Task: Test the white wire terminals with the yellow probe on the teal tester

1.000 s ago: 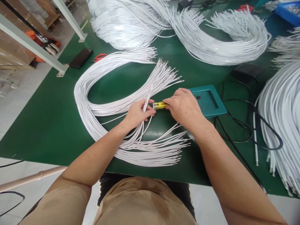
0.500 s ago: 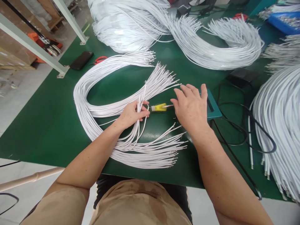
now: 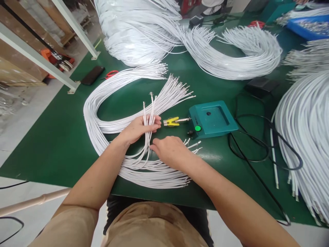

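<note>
My left hand (image 3: 142, 127) is closed around a few white wires (image 3: 152, 106), their stripped ends pointing up past the fingers. Just below it, my right hand (image 3: 168, 149) pinches at the lower part of these wires; its fingertips are partly hidden. To the right sits a teal machine (image 3: 218, 115) with a lit green button (image 3: 197, 128). From its side a metal shaft carries a yellow forked piece (image 3: 171, 121), close to my left fingertips but apart from them. A bundle of white wires (image 3: 154, 176) lies under my hands, its ends to the right.
The wire bundle curves round to further ends (image 3: 177, 91) behind my hands. A large wire pile (image 3: 138, 31) stands at the back, another coil (image 3: 305, 137) at right. A black cable (image 3: 246, 157) loops beside the machine. A black phone-like object (image 3: 93, 75) and red-handled scissors (image 3: 111, 74) lie at left.
My right hand has moved left and down from over the machine to the wires, uncovering the machine. My left hand has shifted slightly left, away from the yellow piece, with its wires.
</note>
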A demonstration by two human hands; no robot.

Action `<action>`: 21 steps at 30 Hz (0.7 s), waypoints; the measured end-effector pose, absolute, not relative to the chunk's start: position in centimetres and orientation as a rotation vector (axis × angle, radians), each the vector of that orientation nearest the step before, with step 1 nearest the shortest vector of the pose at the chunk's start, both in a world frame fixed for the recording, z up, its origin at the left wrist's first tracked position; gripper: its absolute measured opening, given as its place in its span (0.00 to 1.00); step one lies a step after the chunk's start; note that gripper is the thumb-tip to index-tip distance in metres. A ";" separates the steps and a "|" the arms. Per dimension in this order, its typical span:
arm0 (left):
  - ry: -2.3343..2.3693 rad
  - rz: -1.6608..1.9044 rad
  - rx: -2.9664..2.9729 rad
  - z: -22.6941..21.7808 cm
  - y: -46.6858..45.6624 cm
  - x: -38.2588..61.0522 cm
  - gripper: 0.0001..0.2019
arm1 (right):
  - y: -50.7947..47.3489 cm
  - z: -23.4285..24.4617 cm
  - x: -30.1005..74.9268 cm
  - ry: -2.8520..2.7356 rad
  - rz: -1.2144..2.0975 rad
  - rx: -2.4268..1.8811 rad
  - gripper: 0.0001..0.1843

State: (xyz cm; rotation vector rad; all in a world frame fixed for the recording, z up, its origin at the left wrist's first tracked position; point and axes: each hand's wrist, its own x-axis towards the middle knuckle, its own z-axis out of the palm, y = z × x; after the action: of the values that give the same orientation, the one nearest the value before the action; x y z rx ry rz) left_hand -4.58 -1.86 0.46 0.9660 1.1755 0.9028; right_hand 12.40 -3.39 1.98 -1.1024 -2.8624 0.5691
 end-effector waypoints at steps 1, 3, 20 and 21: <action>1.144 0.887 0.964 0.5 -1.9 -4.6 0.19 | -3.2 2.1 12.5 -2.773 0.704 -1.211 0.21; 1.097 0.866 0.978 0.7 -2.0 -4.7 0.19 | -2.6 2.2 12.7 -2.529 0.963 -1.329 0.20; 1.306 0.925 1.228 1.2 -3.1 -2.9 0.18 | -0.9 1.4 13.5 -1.420 1.498 -1.192 0.16; 1.308 0.924 1.228 1.2 -3.0 -2.9 0.18 | -0.9 1.5 13.5 -1.373 1.514 -1.190 0.15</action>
State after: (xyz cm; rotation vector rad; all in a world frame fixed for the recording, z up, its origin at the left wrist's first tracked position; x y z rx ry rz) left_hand -2.87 -3.05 1.16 1.2282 1.3076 0.9243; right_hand 13.46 -0.90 1.52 -1.1905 -1.3726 1.5140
